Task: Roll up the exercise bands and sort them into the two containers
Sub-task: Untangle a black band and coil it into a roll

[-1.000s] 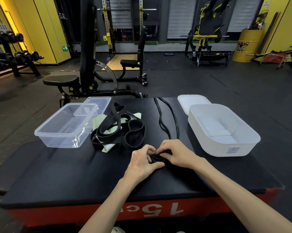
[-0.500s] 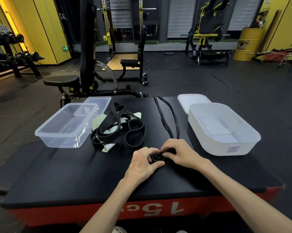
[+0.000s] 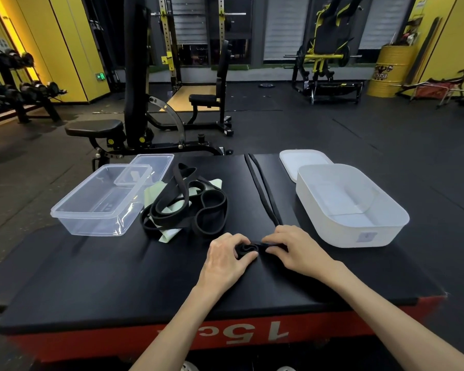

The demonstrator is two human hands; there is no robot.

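Observation:
A thin black exercise band (image 3: 260,187) lies stretched away from me across the black platform (image 3: 91,279). Its near end is wound into a small coil (image 3: 248,249) between my hands. My left hand (image 3: 225,259) pinches the coil from the left. My right hand (image 3: 295,250) holds the band just right of the coil. A tangled pile of wider black bands (image 3: 188,207) lies over pale green bands (image 3: 152,192). A clear plastic container (image 3: 91,207) stands at the left, a white container (image 3: 351,207) at the right; both hold no bands.
A clear lid (image 3: 152,167) leans behind the clear container and a white lid (image 3: 303,160) lies behind the white one. The platform's red front edge (image 3: 252,336) is just below my arms. Gym benches (image 3: 134,121) and racks stand on the floor beyond.
The coil has grown a little as my fingers turned it. Both hands stay at the same spot on the platform, and the straight part of the band looks slightly shorter.

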